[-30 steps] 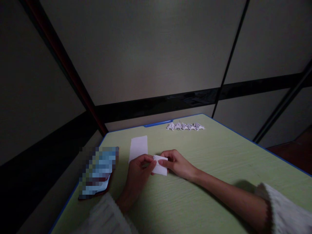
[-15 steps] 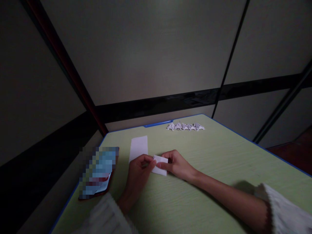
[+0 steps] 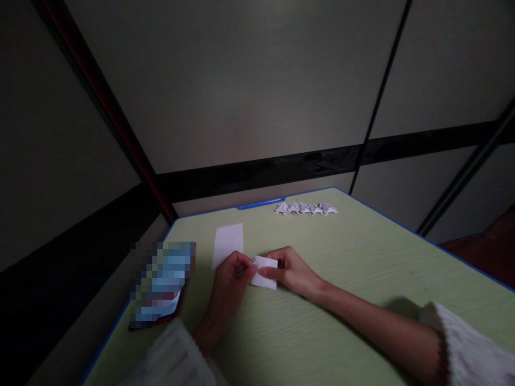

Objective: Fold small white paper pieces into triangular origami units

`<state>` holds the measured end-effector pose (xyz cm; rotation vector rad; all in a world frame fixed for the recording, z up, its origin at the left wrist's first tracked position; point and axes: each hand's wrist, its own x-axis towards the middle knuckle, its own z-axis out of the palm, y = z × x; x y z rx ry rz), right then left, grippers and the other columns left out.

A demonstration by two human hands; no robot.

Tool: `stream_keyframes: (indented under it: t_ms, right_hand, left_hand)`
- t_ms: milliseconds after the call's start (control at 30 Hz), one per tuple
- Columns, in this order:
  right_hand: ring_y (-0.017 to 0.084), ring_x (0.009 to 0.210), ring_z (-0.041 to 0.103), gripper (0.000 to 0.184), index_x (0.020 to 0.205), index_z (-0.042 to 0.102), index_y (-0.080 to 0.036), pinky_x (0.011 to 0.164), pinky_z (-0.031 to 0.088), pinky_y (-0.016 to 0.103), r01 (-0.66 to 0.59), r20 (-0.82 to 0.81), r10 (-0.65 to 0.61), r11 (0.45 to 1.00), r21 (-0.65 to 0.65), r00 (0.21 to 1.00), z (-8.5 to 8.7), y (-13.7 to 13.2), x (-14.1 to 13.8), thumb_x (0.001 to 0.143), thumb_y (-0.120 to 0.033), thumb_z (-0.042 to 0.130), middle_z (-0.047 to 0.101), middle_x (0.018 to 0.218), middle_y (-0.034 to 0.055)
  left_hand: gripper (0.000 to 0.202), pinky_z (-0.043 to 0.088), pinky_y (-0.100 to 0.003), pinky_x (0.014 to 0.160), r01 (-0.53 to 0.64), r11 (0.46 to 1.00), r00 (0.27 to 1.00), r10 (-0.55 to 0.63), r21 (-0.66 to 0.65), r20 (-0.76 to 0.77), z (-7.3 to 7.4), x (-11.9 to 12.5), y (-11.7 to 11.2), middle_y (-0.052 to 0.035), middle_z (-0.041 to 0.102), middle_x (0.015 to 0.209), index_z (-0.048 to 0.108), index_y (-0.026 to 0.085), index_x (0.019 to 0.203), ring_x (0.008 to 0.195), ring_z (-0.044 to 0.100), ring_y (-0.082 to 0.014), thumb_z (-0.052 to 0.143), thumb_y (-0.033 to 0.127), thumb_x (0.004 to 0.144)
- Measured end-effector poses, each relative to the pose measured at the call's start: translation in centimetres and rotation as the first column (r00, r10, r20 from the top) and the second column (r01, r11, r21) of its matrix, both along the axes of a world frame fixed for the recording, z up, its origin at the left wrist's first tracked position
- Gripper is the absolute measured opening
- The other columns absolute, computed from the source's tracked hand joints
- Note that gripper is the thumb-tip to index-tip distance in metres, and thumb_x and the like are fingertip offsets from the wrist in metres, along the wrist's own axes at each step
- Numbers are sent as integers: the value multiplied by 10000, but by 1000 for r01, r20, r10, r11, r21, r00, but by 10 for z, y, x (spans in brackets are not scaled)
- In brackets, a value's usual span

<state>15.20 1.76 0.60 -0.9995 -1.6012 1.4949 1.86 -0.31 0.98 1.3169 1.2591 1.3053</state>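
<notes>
A small folded piece of white paper is held between my two hands, just above the table. My left hand pinches its left edge near the upper corner between thumb and fingers. From the other side, my right hand grips the paper, the thumb lying across its front and the fingers behind it. The fingers behind the paper are partly hidden. Beyond my left hand lies a flat white sheet of paper, its lower corner close to the knuckles.
Several folded white paper figures stand in a row near the far edge of the green table. A phone or tablet with a blurred screen lies at the left. Behind the table rises a panelled wall.
Both hands stay almost in place on the folded paper. The left fingers have shifted very slightly at the paper's edge.
</notes>
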Motion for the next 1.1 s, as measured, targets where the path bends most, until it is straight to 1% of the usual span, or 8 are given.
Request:
stream_keyframes:
  t_ms: [133, 233, 333, 500, 600, 700, 967, 1100]
  right_hand:
    - [46, 419, 327, 250, 517, 480, -110, 400, 225, 184, -17, 15, 17, 1000, 4, 1000, 0, 0, 1, 584, -318, 600, 421, 457, -40]
    - [48, 419, 323, 253, 515, 473, -115, 401, 219, 187, -41, 7, 42, 999, -12, 999, 1, -1, 1, 568, -316, 616, 415, 456, -42]
    - [48, 418, 324, 268, 509, 469, -115, 409, 221, 190, -58, -25, 57, 997, -43, 998, 1, -1, 1, 551, -326, 629, 413, 451, -43]
    - [58, 436, 353, 291, 535, 489, -108, 435, 244, 197, -83, -77, 78, 995, -60, 994, 0, 1, 2, 547, -367, 622, 446, 470, -26]
    - [64, 441, 371, 302, 538, 489, -107, 438, 253, 199, -120, -89, 115, 992, -44, 989, 1, 1, 3, 566, -384, 608, 462, 476, -15]
    - [54, 427, 357, 305, 516, 470, -115, 421, 241, 189, -163, -85, 161, 986, -27, 983, 3, -1, 3, 569, -378, 614, 439, 454, -32]
    - [39, 436, 345, 303, 538, 489, -104, 427, 264, 176, -259, -47, 258, 966, -22, 965, 4, -3, 3, 568, -372, 625, 418, 473, -49]
    - [46, 437, 385, 286, 556, 505, -98, 438, 287, 181, -286, -74, 282, 957, -51, 957, 7, -3, 5, 560, -354, 632, 459, 493, -36]
  left_hand:
    - [154, 345, -159, 406, 7, 1000, 1000, -7, -2, 24, 1, 1, -1, 78, 453, 491, 417, 164, 607, 446, 438, -61, 566, 167, 566]
    - [217, 332, -155, 381, 48, 999, 996, -50, 18, 80, 0, 1, -2, 104, 423, 486, 386, 186, 718, 403, 412, -53, 557, 167, 585]
    - [244, 294, -140, 364, 94, 995, 988, -97, 30, 122, -1, -1, -1, 116, 403, 455, 375, 185, 748, 366, 371, -35, 563, 170, 594]
    - [274, 302, -138, 353, 182, 982, 970, -170, -52, 174, -3, -3, 3, 113, 399, 434, 404, 171, 789, 359, 379, -37, 587, 209, 589]
    - [191, 276, -141, 313, 243, 964, 965, -229, -109, 128, -4, -2, 2, 98, 408, 416, 420, 167, 686, 323, 362, -39, 554, 289, 623]
    - [258, 239, -149, 279, 280, 949, 960, -279, -143, 28, -6, 0, 0, 92, 389, 377, 390, 171, 565, 285, 327, -37, 533, 376, 630]
    - [375, 159, -163, 308, 224, 962, 965, -241, -159, -99, -2, -3, -2, 91, 278, 321, 367, 163, 419, 307, 263, -31, 551, 449, 576]
    - [371, 163, -172, 306, 200, 965, 974, -215, -169, -72, -1, -2, -5, 84, 285, 318, 393, 163, 420, 296, 264, -37, 515, 468, 592]
